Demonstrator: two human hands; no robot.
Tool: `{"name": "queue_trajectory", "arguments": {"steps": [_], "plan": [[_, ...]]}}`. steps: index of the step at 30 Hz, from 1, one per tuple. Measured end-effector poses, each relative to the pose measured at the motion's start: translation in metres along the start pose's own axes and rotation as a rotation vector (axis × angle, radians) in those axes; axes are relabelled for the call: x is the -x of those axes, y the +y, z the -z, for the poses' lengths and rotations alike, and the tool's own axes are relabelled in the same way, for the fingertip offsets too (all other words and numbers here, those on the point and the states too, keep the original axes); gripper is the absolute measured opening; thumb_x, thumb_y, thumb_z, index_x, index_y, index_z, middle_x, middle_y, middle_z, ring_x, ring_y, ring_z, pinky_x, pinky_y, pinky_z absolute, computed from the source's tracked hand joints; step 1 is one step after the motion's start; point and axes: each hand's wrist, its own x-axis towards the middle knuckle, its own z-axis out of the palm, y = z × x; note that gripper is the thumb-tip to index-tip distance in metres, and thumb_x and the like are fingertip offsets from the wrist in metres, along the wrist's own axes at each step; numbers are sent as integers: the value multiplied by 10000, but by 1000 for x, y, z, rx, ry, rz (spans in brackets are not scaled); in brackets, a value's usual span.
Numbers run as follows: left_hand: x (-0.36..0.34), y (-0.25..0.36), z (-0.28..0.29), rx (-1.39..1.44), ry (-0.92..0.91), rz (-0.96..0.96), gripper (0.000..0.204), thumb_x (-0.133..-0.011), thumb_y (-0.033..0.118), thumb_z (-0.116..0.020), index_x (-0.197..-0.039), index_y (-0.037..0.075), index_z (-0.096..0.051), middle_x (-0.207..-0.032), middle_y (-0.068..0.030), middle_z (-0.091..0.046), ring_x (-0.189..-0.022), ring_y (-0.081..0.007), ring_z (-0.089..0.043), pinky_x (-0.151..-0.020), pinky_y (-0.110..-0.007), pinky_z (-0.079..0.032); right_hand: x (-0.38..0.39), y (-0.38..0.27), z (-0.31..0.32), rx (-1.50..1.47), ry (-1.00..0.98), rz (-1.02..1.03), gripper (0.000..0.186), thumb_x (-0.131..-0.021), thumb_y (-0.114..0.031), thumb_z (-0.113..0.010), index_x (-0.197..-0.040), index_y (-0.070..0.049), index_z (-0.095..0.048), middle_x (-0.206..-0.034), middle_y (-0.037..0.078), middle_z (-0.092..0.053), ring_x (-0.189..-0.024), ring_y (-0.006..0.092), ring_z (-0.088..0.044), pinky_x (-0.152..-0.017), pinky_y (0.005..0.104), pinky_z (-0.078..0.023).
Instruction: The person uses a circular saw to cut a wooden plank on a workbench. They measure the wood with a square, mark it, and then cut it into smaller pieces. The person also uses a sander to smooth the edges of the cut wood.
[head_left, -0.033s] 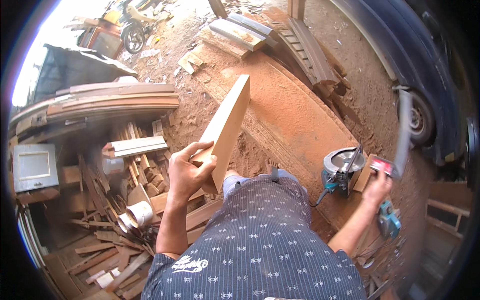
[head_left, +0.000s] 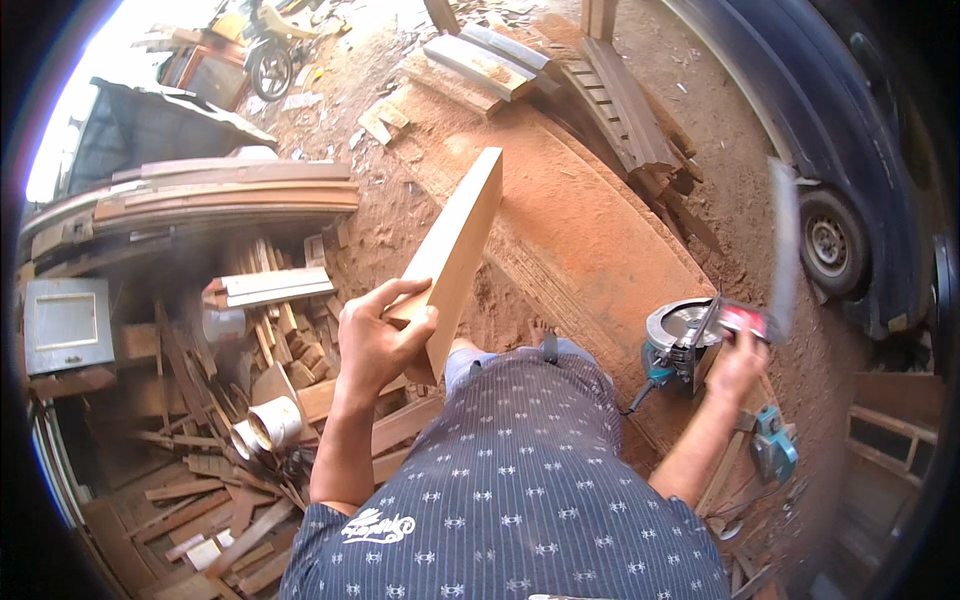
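Observation:
My left hand (head_left: 385, 335) is wrapped round the near end of a pale wooden board (head_left: 450, 255), thumb on one side and fingers on the other. The board slants up and away, its far end over the sawdust-covered planks (head_left: 590, 220). Out to the right, my right hand (head_left: 738, 368) grips a square (head_left: 745, 322) by its red and dark stock. Its long metal blade sticks up and is smeared by motion. Just left of that hand a teal circular saw (head_left: 685, 335) rests on the planks. A second teal power tool (head_left: 773, 445) lies beyond my right forearm.
Wood offcuts (head_left: 215, 495) and white buckets (head_left: 272, 425) crowd the left, below stacked boards (head_left: 230, 200). Thick timbers (head_left: 480, 65) lie at the far end of the planks. A dark blue vehicle (head_left: 830, 130) stands at right, a motorbike (head_left: 270, 65) at far left.
My right hand has moved left with the square, bringing it closer to the circular saw. My left hand and the board have hardly moved.

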Motion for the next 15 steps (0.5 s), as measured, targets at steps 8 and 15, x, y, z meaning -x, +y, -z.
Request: {"name": "queue_trajectory", "arguments": {"steps": [8, 15], "plan": [[-8, 14, -4, 13, 13, 3, 360, -721, 277, -743, -1021, 78, -753, -822, -163, -735, -768, -244, -737, -734, -323, -565, 105, 33, -222, 104, -1263, -86, 217, -926, -121, -677, -1094, 16, -667, -984, 72, -712, -861, 126, -636, -791, 299, -533], [-12, 13, -1, 7, 40, 33, 341, -734, 289, -730, -1009, 88, -752, -819, -174, -727, -760, -279, -735, -720, -343, -569, 115, 24, -272, 182, -1610, -97, 220, -926, -87, -652, -1111, 31, -657, -1001, 46, -699, -914, 97, -609, -830, 293, -528]]}}
